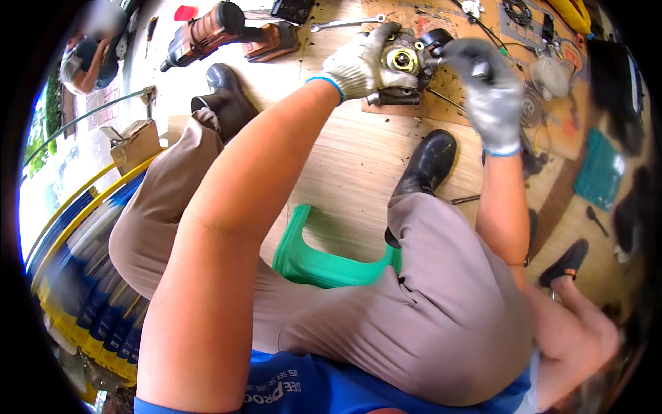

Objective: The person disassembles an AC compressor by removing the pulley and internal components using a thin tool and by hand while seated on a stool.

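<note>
My left hand (362, 63), in a grey work glove with a blue cuff, grips a metal machine part (403, 65) with a round brass-coloured opening, held on a piece of cardboard (448, 103) on the wooden floor. My right hand (489, 93), gloved the same way, is closed on a dark tool handle (441, 43) against the upper right side of the part; it is blurred. I sit on a low green plastic stool (324, 262) with my knees apart and black shoes either side.
A red-brown power drill (207, 34) and a wrench (348, 24) lie beyond the part. To the right are a round metal disc (529, 107), cables, a teal socket tray (598, 172) and a foot in a sandal (565, 265). Another person crouches top left.
</note>
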Demonstrator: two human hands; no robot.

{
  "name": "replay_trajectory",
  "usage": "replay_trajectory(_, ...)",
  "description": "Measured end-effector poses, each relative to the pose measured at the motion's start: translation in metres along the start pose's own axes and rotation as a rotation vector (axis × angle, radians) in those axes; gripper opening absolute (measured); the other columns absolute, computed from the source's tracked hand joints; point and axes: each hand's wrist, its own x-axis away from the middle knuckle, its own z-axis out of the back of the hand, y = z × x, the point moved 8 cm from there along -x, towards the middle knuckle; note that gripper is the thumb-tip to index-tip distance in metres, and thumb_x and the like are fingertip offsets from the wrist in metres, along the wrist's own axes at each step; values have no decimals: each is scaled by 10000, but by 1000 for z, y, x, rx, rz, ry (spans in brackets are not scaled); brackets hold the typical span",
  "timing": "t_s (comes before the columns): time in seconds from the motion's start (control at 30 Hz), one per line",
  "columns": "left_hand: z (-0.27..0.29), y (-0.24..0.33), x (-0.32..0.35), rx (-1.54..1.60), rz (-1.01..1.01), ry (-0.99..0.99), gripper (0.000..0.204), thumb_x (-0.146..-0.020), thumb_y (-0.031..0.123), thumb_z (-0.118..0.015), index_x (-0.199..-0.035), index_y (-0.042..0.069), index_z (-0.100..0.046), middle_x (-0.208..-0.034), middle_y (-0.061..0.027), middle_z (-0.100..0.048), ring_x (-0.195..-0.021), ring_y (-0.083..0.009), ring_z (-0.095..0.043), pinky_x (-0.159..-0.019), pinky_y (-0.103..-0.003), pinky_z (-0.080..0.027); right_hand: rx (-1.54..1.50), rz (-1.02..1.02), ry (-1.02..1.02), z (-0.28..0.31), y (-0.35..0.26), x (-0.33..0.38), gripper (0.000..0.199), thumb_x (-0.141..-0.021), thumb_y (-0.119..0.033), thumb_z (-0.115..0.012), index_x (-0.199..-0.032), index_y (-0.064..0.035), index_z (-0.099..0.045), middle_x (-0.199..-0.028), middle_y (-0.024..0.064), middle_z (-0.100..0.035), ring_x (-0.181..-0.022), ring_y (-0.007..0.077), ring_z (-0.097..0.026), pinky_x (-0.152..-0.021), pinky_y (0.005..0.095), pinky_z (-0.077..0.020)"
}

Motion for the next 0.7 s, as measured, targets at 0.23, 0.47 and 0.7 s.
replay_trajectory(0.23, -5, 5, -5, 84, 16, -45, 1102, -692, 371, -938, -1520, 3, -311, -1401, -206, -564, -1309, -302, -549, -1122, -372, -437, 302, -451, 73, 78, 58, 9, 206, -943, -124, -689, -1140, -68, -714, -951, 77, -732, -859, 125, -683, -808, 256, -556)
replay_trajectory(0.47, 7, 6, 1, 71, -92, 171, 1234, -602, 484, -949, -1520, 12, -273, -1318, -253, -608, -1242, -395, -594, -1058, -428, -491, 1262, -193, -490, -18, 158, 86, 235, -978, -191, -497, -893, -67, -677, -901, 159, -723, -728, 333, -737, -616, 448, -603)
replay_trajectory(0.7, -6, -10, 51, 106, 371, 447, 1299, -652, 530, -900, -1551, -66, -176, -1449, -362, -422, -1334, -463, -472, -1111, -469, -412, 1112, -151, -234, -27, 175, 81, 244, -919, -184, -534, -781, -31, -666, -671, 173, -684, -603, 309, -713, -534, 422, -568)
